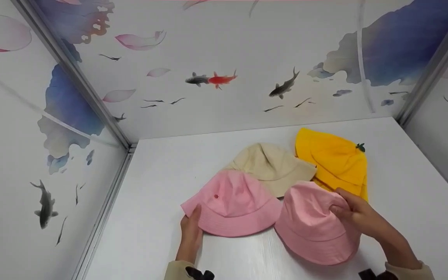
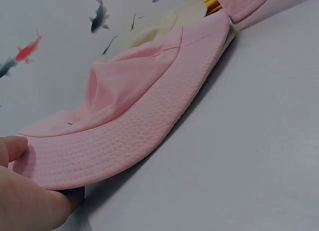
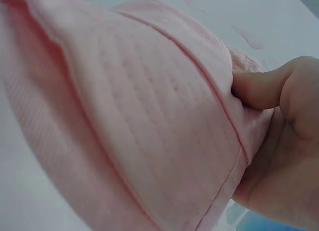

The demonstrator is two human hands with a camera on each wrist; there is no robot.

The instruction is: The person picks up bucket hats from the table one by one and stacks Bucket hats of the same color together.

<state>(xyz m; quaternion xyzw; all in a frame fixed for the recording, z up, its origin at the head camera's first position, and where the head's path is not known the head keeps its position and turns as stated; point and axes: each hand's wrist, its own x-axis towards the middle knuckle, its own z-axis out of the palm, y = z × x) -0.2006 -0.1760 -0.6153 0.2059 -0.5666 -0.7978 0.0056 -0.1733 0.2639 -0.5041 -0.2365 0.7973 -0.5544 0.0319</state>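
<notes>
Two pink bucket hats are in the hands. My left hand (image 1: 192, 229) pinches the left end of the brim of one pink bucket hat (image 1: 233, 202), which has a small red mark on its crown. In the left wrist view, thumb and fingers clasp that brim (image 2: 114, 151), and a shadow falls below its edge. With thumb and fingers my right hand (image 1: 358, 214) grips the crown of the other pink bucket hat (image 1: 313, 229). Folds in this hat's fabric (image 3: 164, 101) fill the right wrist view. The two pink brims meet in the head view.
Behind the pink hats lies a beige bucket hat (image 1: 266, 165), partly covered. A yellow hat (image 1: 333, 159) with a small green leaf sits at the back right. The white table (image 1: 146, 186) is bounded by printed wall panels (image 1: 239, 46) with metal corner posts.
</notes>
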